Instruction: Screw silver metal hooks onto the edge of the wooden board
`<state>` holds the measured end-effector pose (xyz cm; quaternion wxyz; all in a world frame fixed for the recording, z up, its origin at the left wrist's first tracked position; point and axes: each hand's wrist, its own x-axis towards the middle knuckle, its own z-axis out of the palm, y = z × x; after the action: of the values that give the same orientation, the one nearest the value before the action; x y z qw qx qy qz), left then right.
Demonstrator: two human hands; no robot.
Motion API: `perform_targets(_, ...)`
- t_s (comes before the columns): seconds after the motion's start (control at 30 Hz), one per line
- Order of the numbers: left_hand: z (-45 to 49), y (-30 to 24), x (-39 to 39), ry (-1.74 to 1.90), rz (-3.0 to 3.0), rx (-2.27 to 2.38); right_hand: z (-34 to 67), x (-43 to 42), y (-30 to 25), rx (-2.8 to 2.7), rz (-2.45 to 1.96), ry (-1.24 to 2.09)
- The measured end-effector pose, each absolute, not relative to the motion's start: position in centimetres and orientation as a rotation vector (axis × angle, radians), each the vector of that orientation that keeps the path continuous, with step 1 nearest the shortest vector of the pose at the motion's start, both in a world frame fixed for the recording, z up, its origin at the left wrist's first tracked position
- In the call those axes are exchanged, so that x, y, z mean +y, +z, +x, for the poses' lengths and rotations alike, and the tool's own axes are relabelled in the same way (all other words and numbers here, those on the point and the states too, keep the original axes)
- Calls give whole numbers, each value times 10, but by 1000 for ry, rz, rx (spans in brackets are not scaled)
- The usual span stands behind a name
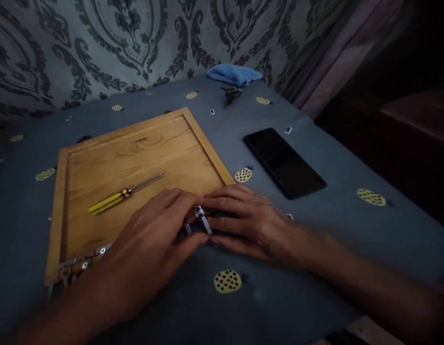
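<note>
A wooden cabinet door point(135, 158) with a raised frame lies flat on the table. At its near right corner, a metal hinge point(203, 223) shows between my hands, partly covered by fingers. My left hand point(153, 235) is closed on the hinge from the left, with its thumb at the hinge's near end. From the right, my right hand point(246, 218) grips it too, fingers pressed together. A second metal hinge point(76, 261) with cross-head screws sits at the door's near left corner, partly hidden by my left forearm. A yellow-handled screwdriver point(124, 193) rests on the door.
A black phone point(284, 163) lies to the right of the door on the blue pineapple-print tablecloth point(275, 287). Farther back are a small dark object point(232, 95), unclear in kind, and a folded blue cloth point(234, 74). A patterned curtain point(135, 43) hangs behind the table.
</note>
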<state>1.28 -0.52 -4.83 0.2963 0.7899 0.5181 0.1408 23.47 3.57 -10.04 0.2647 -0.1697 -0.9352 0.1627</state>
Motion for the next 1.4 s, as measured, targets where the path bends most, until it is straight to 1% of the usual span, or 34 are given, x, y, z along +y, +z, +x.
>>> perform_targets(0.17, 21, -59, -13, 406, 2101, 1445, 235, 36, -100, -2521, -455, 453)
perform_targets(0.6, 22, -72, -16, 609, 2215, 1433, 237, 39, -106, -2537, -430, 392)
perform_targets(0.87, 20, -72, -17, 571, 2254, 1395, 238, 38, -108, -2528, -428, 391)
perform_targets(1.4, 19, -75, -21, 695, 2550, 1308, 238, 38, -110, -2515, -459, 370)
